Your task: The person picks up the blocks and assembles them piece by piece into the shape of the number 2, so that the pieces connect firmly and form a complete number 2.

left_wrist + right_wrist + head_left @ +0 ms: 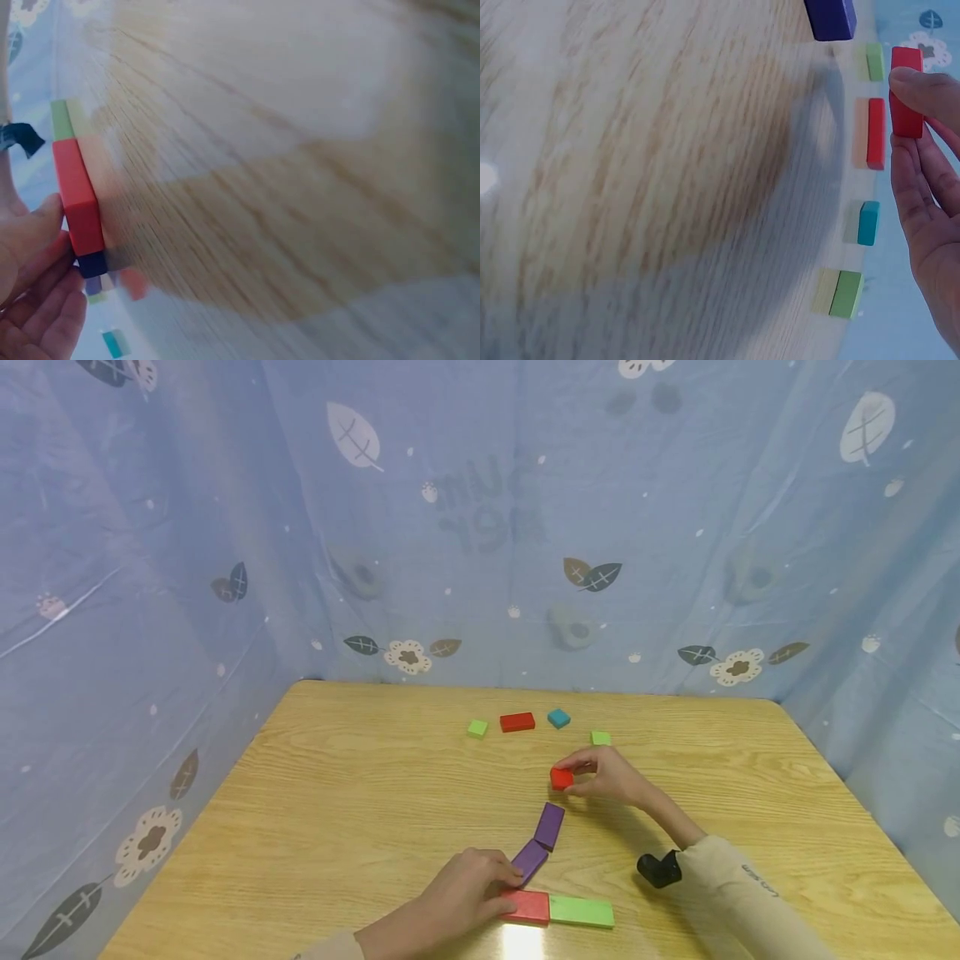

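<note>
In the head view, my right hand [607, 777] pinches a small red block [562, 778] just beyond the purple blocks. The right wrist view shows the thumb on one face of this red block [907, 112], fingers behind. My left hand [468, 889] touches the near end of a purple block [531, 860] with its fingertips, its thumb against a longer red block [528, 907]. A second purple block [550, 825] meets the first at an angle. Against the longer red block's right end lies a long green block [582, 911]. The left hand partly hides the longer red block.
Toward the back lie a small green block [477, 728], a red block [517, 722], a teal block [558, 718] and another green block [601, 738], partly behind the right hand. A black object [659, 869] is by the right sleeve. Behind the wooden table [337, 793] hangs a blue curtain [480, 527].
</note>
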`<action>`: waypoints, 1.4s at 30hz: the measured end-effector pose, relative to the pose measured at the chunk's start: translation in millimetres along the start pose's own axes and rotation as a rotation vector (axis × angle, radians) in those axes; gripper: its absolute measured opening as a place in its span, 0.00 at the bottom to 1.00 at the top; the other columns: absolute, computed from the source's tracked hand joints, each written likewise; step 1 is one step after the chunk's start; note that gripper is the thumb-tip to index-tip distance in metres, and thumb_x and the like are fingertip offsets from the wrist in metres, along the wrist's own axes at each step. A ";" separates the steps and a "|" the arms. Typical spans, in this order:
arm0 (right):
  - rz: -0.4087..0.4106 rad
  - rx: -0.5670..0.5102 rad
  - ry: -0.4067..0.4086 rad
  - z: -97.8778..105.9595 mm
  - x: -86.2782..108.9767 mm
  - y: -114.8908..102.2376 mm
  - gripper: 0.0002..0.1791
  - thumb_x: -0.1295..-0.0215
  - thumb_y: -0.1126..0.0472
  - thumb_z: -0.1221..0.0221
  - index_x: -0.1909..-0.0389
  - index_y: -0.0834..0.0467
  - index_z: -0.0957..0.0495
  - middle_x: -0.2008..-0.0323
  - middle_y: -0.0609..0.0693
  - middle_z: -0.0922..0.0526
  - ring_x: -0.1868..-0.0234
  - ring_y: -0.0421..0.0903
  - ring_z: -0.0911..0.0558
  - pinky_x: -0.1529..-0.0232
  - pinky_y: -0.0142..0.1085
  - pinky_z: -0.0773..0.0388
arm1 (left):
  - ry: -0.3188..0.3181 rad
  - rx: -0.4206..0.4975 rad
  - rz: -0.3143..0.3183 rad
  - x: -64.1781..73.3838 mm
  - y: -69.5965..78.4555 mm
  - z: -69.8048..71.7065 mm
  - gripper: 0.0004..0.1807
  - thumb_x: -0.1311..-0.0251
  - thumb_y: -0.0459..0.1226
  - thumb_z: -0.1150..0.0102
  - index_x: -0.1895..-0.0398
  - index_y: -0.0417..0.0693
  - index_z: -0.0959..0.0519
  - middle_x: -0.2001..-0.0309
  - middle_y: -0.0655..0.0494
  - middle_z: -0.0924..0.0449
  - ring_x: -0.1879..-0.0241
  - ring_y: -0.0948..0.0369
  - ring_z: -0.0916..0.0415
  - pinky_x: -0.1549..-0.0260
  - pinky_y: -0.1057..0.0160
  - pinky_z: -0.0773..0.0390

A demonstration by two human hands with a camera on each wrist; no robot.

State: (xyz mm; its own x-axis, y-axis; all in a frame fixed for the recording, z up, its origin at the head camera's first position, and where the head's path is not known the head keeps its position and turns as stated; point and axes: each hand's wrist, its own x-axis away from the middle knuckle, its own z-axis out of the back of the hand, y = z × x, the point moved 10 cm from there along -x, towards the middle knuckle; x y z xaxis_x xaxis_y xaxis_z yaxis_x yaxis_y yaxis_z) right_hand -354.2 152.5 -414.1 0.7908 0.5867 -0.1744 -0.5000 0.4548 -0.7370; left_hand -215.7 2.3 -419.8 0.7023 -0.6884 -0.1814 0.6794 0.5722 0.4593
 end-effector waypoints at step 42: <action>0.032 -0.007 -0.126 -24.2 1.6 3.1 0.17 0.41 0.68 0.36 0.51 0.68 0.20 0.54 0.58 0.18 0.52 0.53 0.19 0.51 0.39 0.22 | -0.006 0.002 0.006 0.3 -4.4 -2.1 0.14 0.48 0.41 0.30 0.58 0.47 0.14 0.59 0.63 0.16 0.58 0.71 0.22 0.57 0.69 0.25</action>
State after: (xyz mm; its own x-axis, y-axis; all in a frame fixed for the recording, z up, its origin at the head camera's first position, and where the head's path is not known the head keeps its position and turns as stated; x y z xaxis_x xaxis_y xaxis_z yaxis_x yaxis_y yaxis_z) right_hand -346.0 138.6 -432.4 0.7238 0.6803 -0.1151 -0.5213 0.4300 -0.7371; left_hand -218.0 0.5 -423.7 0.7050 -0.6877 -0.1735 0.6749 0.5753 0.4621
